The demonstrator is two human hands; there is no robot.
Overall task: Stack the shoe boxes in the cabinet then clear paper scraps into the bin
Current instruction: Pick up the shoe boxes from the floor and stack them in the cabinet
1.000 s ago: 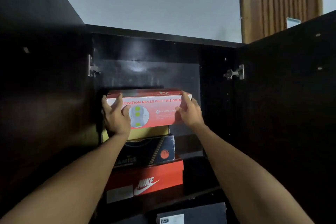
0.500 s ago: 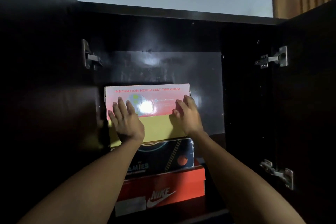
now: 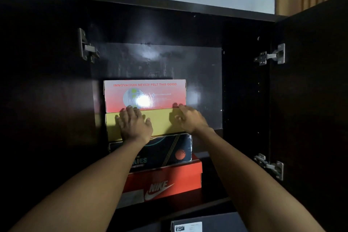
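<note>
We see little of the cabinet [image 3: 244, 84] interior: dark walls, both doors swung open, most detail lost in shadow. A glare spot washes out the graphic on the top box's front. The dark box [image 3: 169, 150], 3rd from top, is partly covered by the left forearm, so its lettering reads only in part. The orange Nike box [image 3: 169, 177] sits at the bottom of the stack on the shelf [image 3: 216, 158]; its left end is hidden behind the same arm. Another box w/ a white label [image 3: 188, 227] is cut off at the frame's lower edge, below the shelf.

The pink box [image 3: 145, 92] reading "INNOVATION NEVER FELT THIS GOOD" rests on top of the stack, directly on the yellow box [image 3: 162, 122], at the left side of the compartment, close to the back panel.

Our left hand [image 3: 134, 124] lies flat, fingers spread wide, palm against the yellow box's front, fingertips reaching the pink box's lower edge. Our right hand [image 3: 190, 118] is open too, fingers loosely extended, tips at the seam between pink and yellow near the right corner; whether they actually press the pink box is prob. contact, but we can't be sure. Neither hand grips anything.
</note>
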